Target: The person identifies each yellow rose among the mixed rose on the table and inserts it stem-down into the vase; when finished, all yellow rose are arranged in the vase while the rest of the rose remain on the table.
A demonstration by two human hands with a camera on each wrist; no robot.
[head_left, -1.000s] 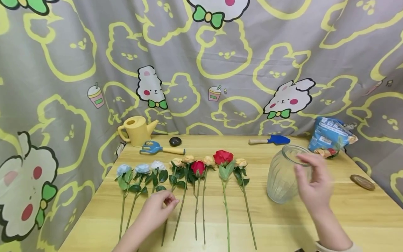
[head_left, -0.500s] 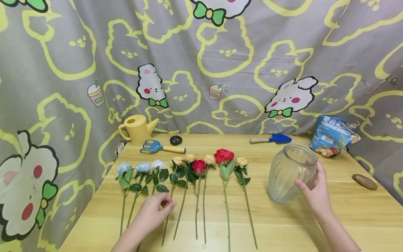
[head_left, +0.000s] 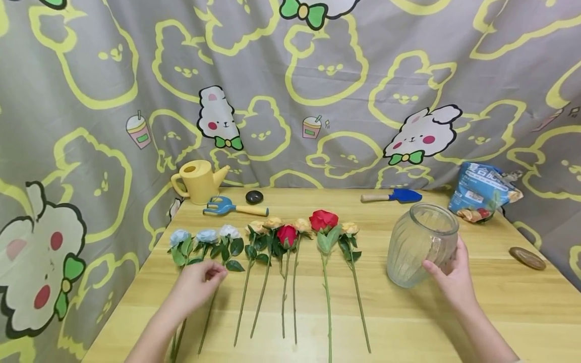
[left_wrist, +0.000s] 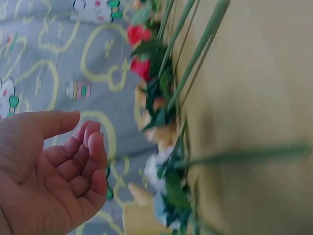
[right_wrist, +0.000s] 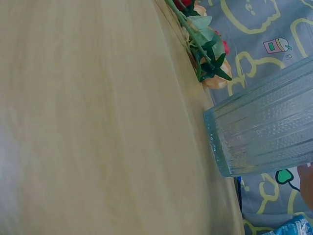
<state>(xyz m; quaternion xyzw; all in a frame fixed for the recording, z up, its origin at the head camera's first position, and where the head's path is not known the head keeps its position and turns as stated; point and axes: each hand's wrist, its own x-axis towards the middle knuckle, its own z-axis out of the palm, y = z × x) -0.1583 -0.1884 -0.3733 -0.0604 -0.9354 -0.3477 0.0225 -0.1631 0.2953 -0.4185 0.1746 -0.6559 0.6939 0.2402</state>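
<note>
In the head view my right hand holds a clear ribbed glass vase by its right side, thumb toward the front. Its other fingers are mostly hidden behind the glass. The vase also shows in the right wrist view, base close to the tabletop. My left hand hovers over stems at the left, fingers loosely curled around nothing; the left wrist view shows a bare palm. Artificial roses lie in a row: blue, white, yellow and red, stems toward me.
At the back left stand a yellow watering can, a blue hand fork and a black stone. Back right are a blue trowel and a blue bag. A brown oval piece lies at the right. A patterned curtain hangs behind.
My right hand has come from above the vase's rim down to its side and taken hold of it. My left hand has shifted left, over the blue and white roses' stems.
</note>
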